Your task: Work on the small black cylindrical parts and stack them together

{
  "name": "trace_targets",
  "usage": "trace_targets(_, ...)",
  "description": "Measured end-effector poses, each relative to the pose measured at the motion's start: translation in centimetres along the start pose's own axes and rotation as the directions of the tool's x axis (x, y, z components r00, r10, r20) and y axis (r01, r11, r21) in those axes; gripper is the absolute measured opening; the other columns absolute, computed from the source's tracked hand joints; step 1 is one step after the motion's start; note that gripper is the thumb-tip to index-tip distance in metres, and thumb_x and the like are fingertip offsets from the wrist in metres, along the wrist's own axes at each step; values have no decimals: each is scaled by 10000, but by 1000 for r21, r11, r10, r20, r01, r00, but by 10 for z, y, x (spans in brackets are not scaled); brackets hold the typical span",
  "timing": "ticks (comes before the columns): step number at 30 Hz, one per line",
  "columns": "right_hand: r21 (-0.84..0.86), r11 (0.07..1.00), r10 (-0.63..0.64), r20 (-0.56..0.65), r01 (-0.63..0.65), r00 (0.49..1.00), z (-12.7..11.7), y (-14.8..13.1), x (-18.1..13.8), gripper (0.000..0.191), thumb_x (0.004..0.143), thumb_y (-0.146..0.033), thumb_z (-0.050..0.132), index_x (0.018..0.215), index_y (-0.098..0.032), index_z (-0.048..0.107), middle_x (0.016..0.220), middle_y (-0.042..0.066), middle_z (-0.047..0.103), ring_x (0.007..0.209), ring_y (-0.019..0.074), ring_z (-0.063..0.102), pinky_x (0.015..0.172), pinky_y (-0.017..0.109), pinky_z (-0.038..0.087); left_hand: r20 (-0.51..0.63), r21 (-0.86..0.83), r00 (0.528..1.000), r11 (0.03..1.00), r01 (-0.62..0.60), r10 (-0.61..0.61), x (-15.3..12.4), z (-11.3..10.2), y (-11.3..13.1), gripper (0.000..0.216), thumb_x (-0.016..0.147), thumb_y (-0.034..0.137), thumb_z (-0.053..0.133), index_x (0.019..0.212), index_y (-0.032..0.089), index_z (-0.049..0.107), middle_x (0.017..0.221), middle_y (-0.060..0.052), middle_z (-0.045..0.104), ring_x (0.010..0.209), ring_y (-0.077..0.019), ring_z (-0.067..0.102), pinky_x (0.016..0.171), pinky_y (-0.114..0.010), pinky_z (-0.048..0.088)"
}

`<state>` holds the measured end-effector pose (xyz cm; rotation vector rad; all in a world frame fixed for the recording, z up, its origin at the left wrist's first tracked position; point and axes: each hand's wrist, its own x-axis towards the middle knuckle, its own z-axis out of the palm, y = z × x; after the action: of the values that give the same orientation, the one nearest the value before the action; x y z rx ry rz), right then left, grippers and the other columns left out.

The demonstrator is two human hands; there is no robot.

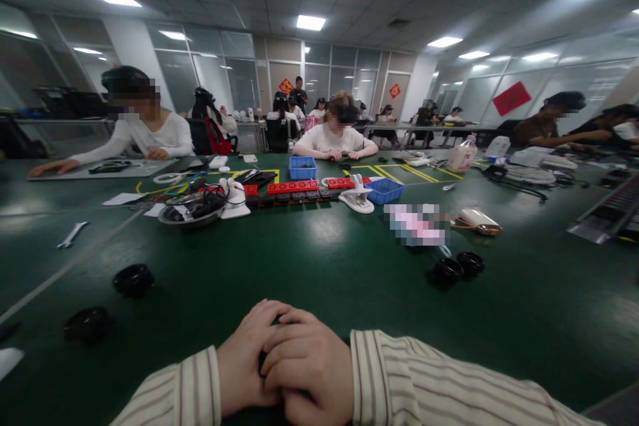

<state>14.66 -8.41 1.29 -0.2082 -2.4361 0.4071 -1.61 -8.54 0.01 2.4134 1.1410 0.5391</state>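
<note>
At the bottom middle, close to the table's near edge, my left hand (244, 359) and my right hand (312, 363) are folded together. The right hand's curled fingers lie over the left hand and cover most of its fingers. A small dark patch shows between the hands; whether it is an object or shadow I cannot tell. Nearest on the left are a black ring-shaped part (134, 279) and a second black ring-shaped part (88, 325). To the right, two more stand side by side, one black ring (448, 271) and another black ring (470, 264).
On the green table (319, 266) lie a wrench (73, 235), a metal bowl (192, 219) of cables, white clamps (357, 196), a red-and-black strip (292, 188), blue bins (384, 191), a blurred pink packet (417, 225) and a power bank (479, 221). Several people sit around.
</note>
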Motion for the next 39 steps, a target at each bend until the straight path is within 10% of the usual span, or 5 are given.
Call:
trace_targets(10, -34, 960, 264, -231, -279, 937, -7, -2, 1, 490, 794, -594, 339, 908, -157, 527, 884, 80, 574, 817, 195, 492, 761, 364, 375, -94, 138, 993, 987, 86, -74, -6, 2, 5, 771, 425, 468, 732, 1113, 212, 496, 1105, -87, 522, 1068, -312, 462, 1015, -588, 165)
trace_targets(15, -140, 909, 370, -161, -392, 915, -2, 0, 0, 364, 717, -527, 523, 809, -175, 517, 809, 37, 530, 763, 176, 458, 727, 336, 354, -184, 220, 973, 959, 179, -140, -7, 8, 16, 566, 431, 438, 714, 924, 203, 562, 963, -65, 552, 964, -294, 504, 1004, -600, 150)
trace_targets(22, -38, 970, 231, -151, -239, 961, -4, 0, 0, 162, 671, -237, 427, 799, -180, 509, 824, 50, 578, 805, 170, 495, 747, 312, 386, -74, 122, 996, 991, 57, -48, -1, -3, 8, 341, 500, 205, 622, 840, 197, 602, 978, -49, 517, 960, -260, 477, 956, -472, 324)
trace_targets(31, 43, 999, -8, -115, 13, 993, -4, 0, 2, 213, 665, -201, 362, 817, -180, 509, 787, 45, 615, 805, 159, 545, 837, 318, 397, 15, 25, 998, 998, -55, 54, 0, -8, -14, 455, 562, 375, 707, 986, 239, 612, 1095, -50, 498, 1043, -274, 452, 931, -421, 378)
trace_targets(39, -91, 927, 343, -186, -364, 921, -7, -5, 2, 433, 702, -544, 520, 927, -174, 521, 909, 65, 550, 840, 203, 466, 779, 363, 350, -116, 134, 992, 989, 64, -49, -8, 1, 8, 742, 432, 471, 716, 1090, 209, 494, 1086, -80, 526, 1057, -318, 460, 1018, -602, 131)
